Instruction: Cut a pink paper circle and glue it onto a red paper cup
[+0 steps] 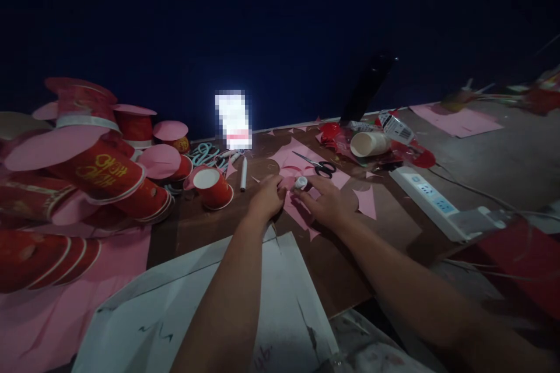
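My right hand is closed, its thumb and fingers around a small white tube that looks like a glue stick. Beside it, my left hand pinches the edge of a piece of pink paper; its fingertips are partly hidden. Under and around both hands lies a cut pink sheet with pointed edges. Black-handled scissors rest on the pink paper just beyond my right hand. To the left stand a red paper cup and a white marker.
Stacked red paper cups with pink paper discs fill the left side. A glowing screen is at the back. On the right lie a cream cup, a plastic bottle and a power strip. A white box is in front.
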### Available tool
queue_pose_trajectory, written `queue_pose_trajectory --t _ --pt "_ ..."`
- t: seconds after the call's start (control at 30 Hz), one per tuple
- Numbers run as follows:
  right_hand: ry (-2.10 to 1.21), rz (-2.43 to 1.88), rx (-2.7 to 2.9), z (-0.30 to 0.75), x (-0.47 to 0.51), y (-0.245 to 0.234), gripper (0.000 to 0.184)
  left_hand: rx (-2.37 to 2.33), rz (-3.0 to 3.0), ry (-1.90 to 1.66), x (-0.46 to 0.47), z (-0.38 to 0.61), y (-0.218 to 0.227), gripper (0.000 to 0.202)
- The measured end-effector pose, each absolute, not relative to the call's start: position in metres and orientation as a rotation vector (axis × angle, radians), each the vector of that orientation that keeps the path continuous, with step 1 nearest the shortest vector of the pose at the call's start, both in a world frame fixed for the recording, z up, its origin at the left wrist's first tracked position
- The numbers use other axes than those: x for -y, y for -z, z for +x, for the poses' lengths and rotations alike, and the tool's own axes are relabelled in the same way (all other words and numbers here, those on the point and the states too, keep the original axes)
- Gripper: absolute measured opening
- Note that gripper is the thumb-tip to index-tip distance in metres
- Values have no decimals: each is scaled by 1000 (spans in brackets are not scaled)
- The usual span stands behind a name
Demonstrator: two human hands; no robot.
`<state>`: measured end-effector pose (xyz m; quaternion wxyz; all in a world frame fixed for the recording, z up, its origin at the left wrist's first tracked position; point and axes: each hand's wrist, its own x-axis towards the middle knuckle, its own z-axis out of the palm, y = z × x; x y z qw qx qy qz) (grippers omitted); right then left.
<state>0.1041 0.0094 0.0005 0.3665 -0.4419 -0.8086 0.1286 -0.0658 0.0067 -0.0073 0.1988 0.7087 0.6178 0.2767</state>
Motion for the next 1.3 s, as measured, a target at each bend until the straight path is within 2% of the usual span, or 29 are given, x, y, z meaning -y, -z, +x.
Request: queue_pose_trajectory --t 0.3,0.63,0.9,1.3 --pt "-219 -1124 2255 104 -15 -1 19 -1728 1947 -797 -8 -64 8 14" --pt "-263 -1105 2351 110 -1 -12 19 -1723 1948 -774 -7 -64 5 12" --pt "-336 -1167 1994 117 -6 -13 17 -1685 2011 -781 -8 -67 10 14" --pt "-367 -1037 2240 107 -17 -3 18 -1739 1941 -789 -7 -63 6 14"
